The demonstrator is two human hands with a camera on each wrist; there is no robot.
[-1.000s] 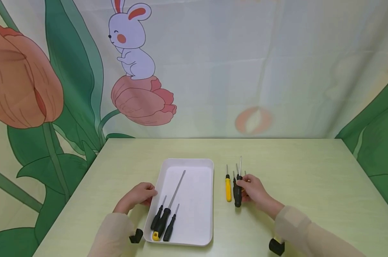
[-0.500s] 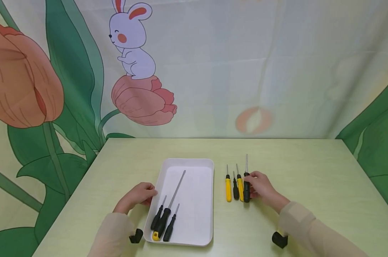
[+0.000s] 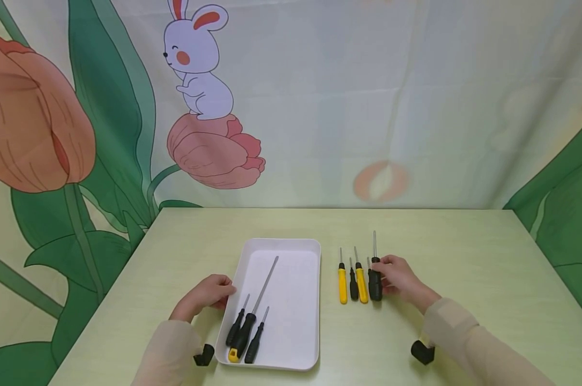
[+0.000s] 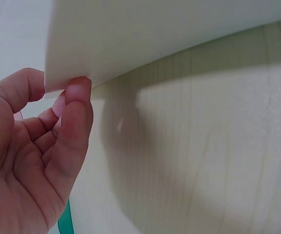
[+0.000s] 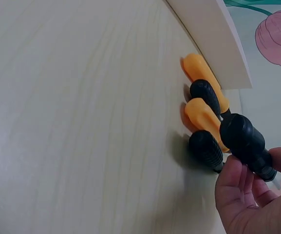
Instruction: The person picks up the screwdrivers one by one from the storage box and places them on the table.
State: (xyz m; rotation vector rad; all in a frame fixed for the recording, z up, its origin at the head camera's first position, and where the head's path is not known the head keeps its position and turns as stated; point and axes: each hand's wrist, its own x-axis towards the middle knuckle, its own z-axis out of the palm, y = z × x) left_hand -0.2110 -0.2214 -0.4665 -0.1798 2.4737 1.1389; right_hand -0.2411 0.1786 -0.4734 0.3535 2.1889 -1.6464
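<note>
With thumb and fingers my right hand holds a large black-handled screwdriver, its shaft pointing to the back. In the right wrist view that screwdriver appears above a row of smaller ones. The row runs from a yellow screwdriver through a small black one and a second yellow one to another small black screwdriver, partly hidden in the head view. My left hand pinches the left rim of a white tray; the left wrist view shows fingertips on the tray wall.
Inside the tray, at its near left, lie a long screwdriver with a yellow handle end and two small black screwdrivers. A printed curtain hangs behind the pale table.
My right hand has carried the large black screwdriver to the right, from over the middle of the row to its right end. The left hand and the tray have stayed put.
</note>
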